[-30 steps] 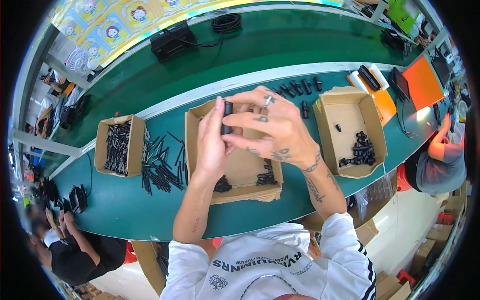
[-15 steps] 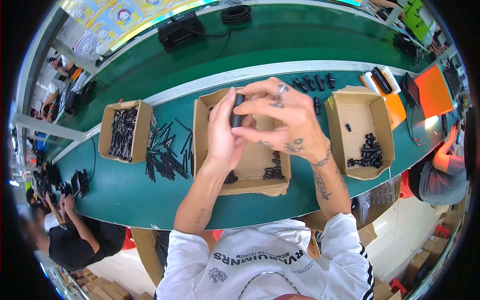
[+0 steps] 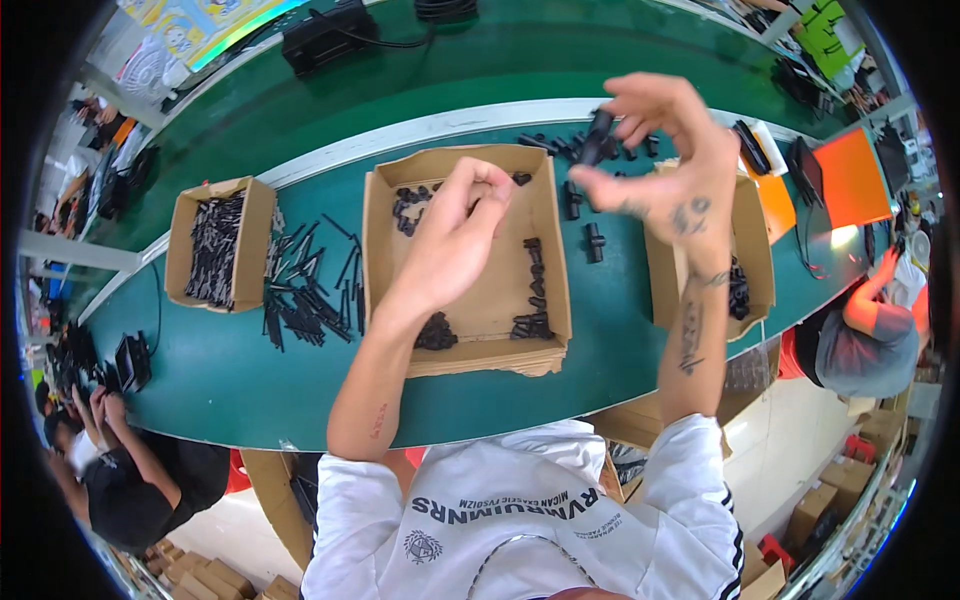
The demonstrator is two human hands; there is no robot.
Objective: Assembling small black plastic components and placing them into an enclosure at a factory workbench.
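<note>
My left hand (image 3: pixel 462 232) is over the middle cardboard box (image 3: pixel 470 362), its fingers curled together; whatever is inside them, if anything, is hidden. Farther right, my right hand (image 3: pixel 680 165) is raised with thumb and fingers spread. Just off its fingertips is a tilted black cylindrical part (image 3: pixel 598 138), slightly blurred, and I cannot tell whether it still touches them. Beyond the box, similar black tubular parts (image 3: pixel 572 200) lie on the green table, one with a side stub (image 3: pixel 595 243) nearer me. Small black fittings (image 3: pixel 535 270) sit along the inside of the middle box.
To the left, a smaller cardboard box (image 3: pixel 178 270) holds thin black sticks, with more sticks (image 3: pixel 305 305) loose beside it. Another cardboard box (image 3: pixel 665 290) stands right, under my forearm. Orange panels (image 3: pixel 852 178) lie farther right. Other people work at both ends of the table.
My hands have parted. The right went right and away from me, along with the black cylindrical part, and its fingers spread. My left hand stayed over the middle box and curled its fingers.
</note>
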